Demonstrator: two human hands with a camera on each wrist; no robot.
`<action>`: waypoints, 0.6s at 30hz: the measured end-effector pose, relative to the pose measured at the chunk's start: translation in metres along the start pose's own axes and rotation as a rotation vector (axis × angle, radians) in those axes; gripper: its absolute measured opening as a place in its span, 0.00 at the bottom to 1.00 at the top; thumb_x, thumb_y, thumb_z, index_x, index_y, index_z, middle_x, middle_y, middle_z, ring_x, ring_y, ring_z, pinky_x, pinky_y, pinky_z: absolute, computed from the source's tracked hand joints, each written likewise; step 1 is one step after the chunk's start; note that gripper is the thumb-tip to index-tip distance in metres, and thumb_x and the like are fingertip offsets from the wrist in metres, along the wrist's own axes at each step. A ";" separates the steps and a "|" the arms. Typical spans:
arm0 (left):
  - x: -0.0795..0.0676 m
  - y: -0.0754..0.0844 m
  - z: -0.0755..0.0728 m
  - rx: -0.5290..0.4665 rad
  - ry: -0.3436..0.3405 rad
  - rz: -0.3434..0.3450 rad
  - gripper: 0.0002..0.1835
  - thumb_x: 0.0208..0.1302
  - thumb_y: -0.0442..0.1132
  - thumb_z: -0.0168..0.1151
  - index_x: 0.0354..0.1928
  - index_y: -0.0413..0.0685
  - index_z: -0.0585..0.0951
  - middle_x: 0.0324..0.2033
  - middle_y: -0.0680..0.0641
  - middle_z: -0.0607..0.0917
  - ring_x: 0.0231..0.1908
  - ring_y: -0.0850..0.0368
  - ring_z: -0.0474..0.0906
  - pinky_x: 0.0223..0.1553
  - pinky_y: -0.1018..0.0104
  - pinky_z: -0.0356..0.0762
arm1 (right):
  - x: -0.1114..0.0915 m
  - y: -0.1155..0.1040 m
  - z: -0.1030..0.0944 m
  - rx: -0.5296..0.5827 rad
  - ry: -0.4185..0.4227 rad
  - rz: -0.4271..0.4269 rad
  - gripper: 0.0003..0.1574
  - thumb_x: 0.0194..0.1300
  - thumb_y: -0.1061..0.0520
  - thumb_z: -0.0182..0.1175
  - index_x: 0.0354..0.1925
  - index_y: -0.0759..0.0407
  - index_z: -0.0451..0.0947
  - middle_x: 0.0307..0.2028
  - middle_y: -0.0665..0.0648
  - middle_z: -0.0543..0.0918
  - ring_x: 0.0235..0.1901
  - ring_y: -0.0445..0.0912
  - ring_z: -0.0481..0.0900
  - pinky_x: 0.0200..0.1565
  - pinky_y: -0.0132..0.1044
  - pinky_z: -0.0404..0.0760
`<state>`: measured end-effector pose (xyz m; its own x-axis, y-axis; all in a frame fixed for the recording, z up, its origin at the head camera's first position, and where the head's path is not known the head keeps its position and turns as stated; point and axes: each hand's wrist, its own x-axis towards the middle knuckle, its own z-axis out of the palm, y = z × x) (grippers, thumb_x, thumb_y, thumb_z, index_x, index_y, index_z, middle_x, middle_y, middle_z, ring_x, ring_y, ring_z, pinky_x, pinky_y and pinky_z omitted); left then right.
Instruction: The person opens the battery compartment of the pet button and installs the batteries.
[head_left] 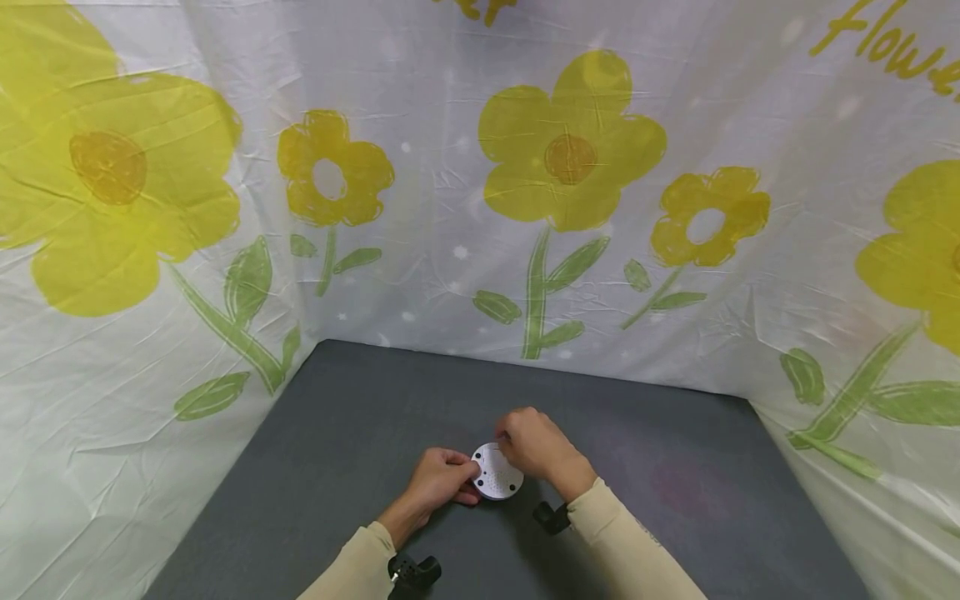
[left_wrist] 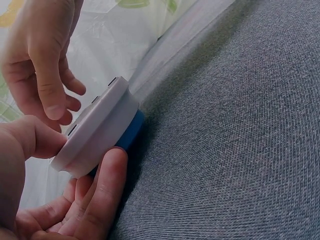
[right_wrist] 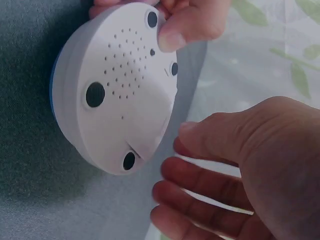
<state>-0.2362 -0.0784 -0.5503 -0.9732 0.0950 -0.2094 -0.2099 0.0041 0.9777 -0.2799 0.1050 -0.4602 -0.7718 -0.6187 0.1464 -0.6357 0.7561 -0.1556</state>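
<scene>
A round white device (head_left: 498, 477) is in the middle of the head view, tilted up off the grey surface. Its upper face carries a patch of small holes and several black round pads, as the right wrist view shows (right_wrist: 131, 105). Along its lower side runs a blue part (left_wrist: 132, 131), seen in the left wrist view. My left hand (head_left: 438, 479) pinches the device at its left edge, thumb on the holed face and fingers beneath. Close by hovers my right hand (head_left: 536, 443), its fingers loosely bent; both wrist views show a gap between it and the device. What the device is I cannot tell.
Dark grey cloth covers the table (head_left: 360, 417). White curtains with yellow flowers (head_left: 435, 275) hang along the back and both sides. Black wrist cameras (head_left: 414, 572) sit on both wrists below the beige sleeves (head_left: 630, 542).
</scene>
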 end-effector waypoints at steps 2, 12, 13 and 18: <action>0.000 0.000 0.000 0.003 0.002 0.000 0.15 0.55 0.34 0.63 0.42 0.30 0.81 0.29 0.41 0.88 0.25 0.52 0.87 0.28 0.60 0.89 | 0.000 0.002 0.000 0.004 0.002 0.009 0.10 0.61 0.61 0.63 0.40 0.56 0.88 0.38 0.53 0.89 0.38 0.47 0.87 0.35 0.39 0.87; 0.000 -0.001 0.001 0.003 -0.004 -0.001 0.14 0.55 0.34 0.62 0.41 0.31 0.82 0.29 0.41 0.88 0.25 0.53 0.87 0.28 0.60 0.89 | -0.002 0.008 0.008 0.061 -0.049 0.066 0.05 0.62 0.59 0.64 0.34 0.54 0.88 0.29 0.50 0.87 0.23 0.38 0.78 0.22 0.31 0.76; 0.000 -0.001 0.000 0.002 -0.005 -0.002 0.14 0.55 0.34 0.63 0.41 0.31 0.82 0.29 0.41 0.88 0.25 0.53 0.87 0.28 0.60 0.89 | -0.002 0.008 0.008 0.073 -0.054 0.072 0.05 0.62 0.59 0.65 0.33 0.54 0.88 0.28 0.50 0.87 0.22 0.38 0.77 0.22 0.31 0.76; 0.000 0.000 0.000 0.005 -0.006 -0.006 0.14 0.55 0.34 0.63 0.41 0.31 0.82 0.29 0.41 0.88 0.25 0.53 0.87 0.28 0.60 0.89 | -0.001 0.007 0.008 0.108 -0.061 0.102 0.05 0.62 0.58 0.66 0.29 0.53 0.87 0.25 0.48 0.85 0.20 0.38 0.75 0.20 0.30 0.74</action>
<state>-0.2363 -0.0782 -0.5502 -0.9714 0.1008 -0.2149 -0.2151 0.0092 0.9766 -0.2841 0.1091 -0.4690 -0.8296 -0.5545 0.0651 -0.5495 0.7903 -0.2713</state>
